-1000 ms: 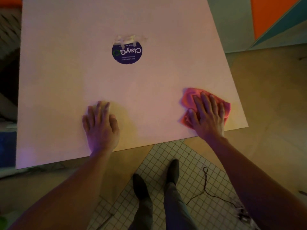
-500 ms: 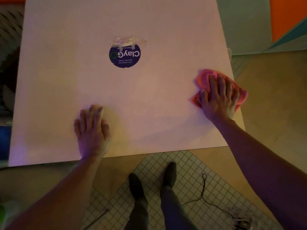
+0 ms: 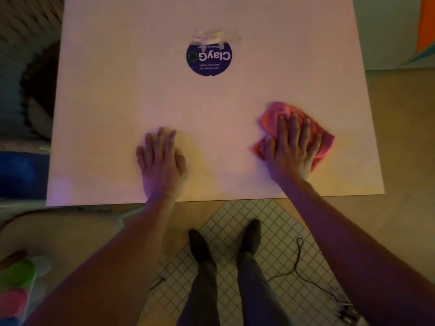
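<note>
View from a head-worn camera, looking down at a person's two bare forearms reaching over a white table (image 3: 117, 102).

Far to the left of both hands and below the table edge sit blurred tubs with green and pink lids (image 3: 16, 285); what they hold cannot be told. The left hand (image 3: 162, 165) lies palm down on the bare tabletop just inside the near edge. Its fingers are straight and close together and it holds nothing.

Beyond that hand and a little to its right, a round dark blue sticker (image 3: 209, 58) reading "ClayGo" is stuck upside down to the table. Strips of pale tape (image 3: 209, 37) lie across the sticker's far edge.

Between the two forearms, below the table edge, two dark shoes (image 3: 199, 247) stand on a floor of small white tiles (image 3: 226, 215).

To the right of the left hand and well apart from it, a crumpled pink cloth (image 3: 274, 112) lies on the tabletop. The right hand (image 3: 292, 151) presses flat on top of it, fingers straight and slightly spread, not curled round it. The cloth sticks out past the fingertips and on both sides of the palm.

Under the right forearm, a thin black cord (image 3: 299, 262) trails across the tiles
</note>
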Motion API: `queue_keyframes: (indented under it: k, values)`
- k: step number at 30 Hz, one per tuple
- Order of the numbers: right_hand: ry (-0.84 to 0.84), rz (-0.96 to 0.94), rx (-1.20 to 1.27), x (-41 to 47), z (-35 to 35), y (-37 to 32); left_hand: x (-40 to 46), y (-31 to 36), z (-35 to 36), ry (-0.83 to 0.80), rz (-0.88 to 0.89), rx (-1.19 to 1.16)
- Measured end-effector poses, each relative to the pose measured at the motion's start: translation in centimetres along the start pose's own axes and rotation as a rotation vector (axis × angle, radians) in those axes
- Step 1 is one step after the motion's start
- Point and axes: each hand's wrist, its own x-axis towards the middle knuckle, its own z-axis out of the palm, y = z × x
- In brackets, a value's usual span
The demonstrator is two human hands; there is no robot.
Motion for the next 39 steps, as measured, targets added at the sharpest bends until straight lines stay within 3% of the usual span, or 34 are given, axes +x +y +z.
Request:
queue_keyframes:
  k: [7,15,25,31,39]
  values:
    - [-0.048,-0.129,0.033,-5.3,-0.3,-11.2,0.1,-1.3,-0.6,0.045,0.038,-0.172]
    - [-0.08,-0.318,0.065,-12.3,-0.2,-20.0,1.0,-13.0,-2.4,0.047,-0.161,-0.046]
    - [-0.066,-0.367,0.065,-3.6,0.9,-23.6,1.3,-13.6,-2.2,0.042,-0.175,-0.081]
    - [-0.018,-0.294,0.107,-7.9,0.6,-22.1,0.9,-13.7,-2.3,0.056,-0.149,-0.087]
    - [-0.06,-0.3,0.094,-10.9,-0.5,-15.2,0.7,-13.6,-2.2,0.08,-0.124,-0.05]
